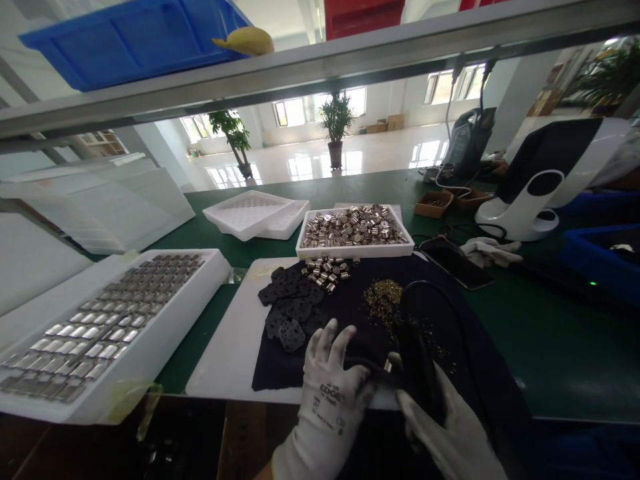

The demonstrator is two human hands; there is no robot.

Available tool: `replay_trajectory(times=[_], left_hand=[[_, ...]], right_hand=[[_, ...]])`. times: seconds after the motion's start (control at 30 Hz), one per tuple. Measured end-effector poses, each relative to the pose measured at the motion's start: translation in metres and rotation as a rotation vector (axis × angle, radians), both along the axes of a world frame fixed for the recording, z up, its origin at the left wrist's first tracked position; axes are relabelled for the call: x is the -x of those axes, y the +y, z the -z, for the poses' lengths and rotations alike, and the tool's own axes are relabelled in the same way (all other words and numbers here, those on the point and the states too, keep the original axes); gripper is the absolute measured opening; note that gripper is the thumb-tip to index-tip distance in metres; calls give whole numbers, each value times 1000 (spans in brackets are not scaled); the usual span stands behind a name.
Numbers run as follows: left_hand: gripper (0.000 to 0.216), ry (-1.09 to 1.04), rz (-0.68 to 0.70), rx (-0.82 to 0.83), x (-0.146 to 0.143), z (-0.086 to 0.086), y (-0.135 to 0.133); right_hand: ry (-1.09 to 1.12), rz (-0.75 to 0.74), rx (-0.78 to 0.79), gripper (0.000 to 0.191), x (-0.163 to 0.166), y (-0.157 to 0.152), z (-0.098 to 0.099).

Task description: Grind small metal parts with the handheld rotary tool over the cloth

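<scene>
My left hand [333, 393], in a white work glove, is at the near edge of the dark cloth [340, 317]. Its fingers curve about a dark shape that blends into the cloth, so what it grips is unclear. In my gloved right hand [450, 420] is a black corded hand tool [419, 363], probably an electric screwdriver, its tip pointing away and hidden. A small shiny metal piece [388, 365] shows between the hands. Black perforated plates [293, 310] lie in a pile ahead of my left hand. Loose brass-coloured screws [384, 300] are scattered beyond the tool.
Small metal cylinders [327, 272] lie before a white foam tray [355, 252] full of more. A foam box [195, 300] of metal parts stands left. Empty white trays [255, 217] are stacked behind. A phone [455, 263], gloves [490, 252] and a black-and-white device [540, 180] sit right.
</scene>
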State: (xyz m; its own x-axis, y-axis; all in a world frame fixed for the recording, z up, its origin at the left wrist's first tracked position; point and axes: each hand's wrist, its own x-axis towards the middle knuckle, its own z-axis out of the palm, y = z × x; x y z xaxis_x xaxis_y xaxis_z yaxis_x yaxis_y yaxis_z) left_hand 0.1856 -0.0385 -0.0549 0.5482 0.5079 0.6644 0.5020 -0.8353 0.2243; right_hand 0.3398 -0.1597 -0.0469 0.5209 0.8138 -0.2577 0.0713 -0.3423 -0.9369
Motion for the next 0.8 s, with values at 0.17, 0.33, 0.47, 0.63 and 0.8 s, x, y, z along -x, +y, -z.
replay_trajectory(times=[0.17, 0.33, 0.47, 0.63, 0.8], left_hand=[[12, 39, 13, -14, -7, -7, 6], [15, 39, 44, -101, -16, -3, 10], [25, 17, 77, -212, -14, 5, -2], [20, -118, 125, -30, 1, -23, -1], [9, -23, 105, 59, -9, -42, 32]], right_hand=[[35, -42, -30, 78, -6, -1, 14], [38, -56, -22, 75, -10, 0, 20], [-36, -36, 20, 79, -10, -4, 17], [-64, -73, 27, 80, -13, -10, 20], [-106, -85, -15, 80, -19, -5, 26]])
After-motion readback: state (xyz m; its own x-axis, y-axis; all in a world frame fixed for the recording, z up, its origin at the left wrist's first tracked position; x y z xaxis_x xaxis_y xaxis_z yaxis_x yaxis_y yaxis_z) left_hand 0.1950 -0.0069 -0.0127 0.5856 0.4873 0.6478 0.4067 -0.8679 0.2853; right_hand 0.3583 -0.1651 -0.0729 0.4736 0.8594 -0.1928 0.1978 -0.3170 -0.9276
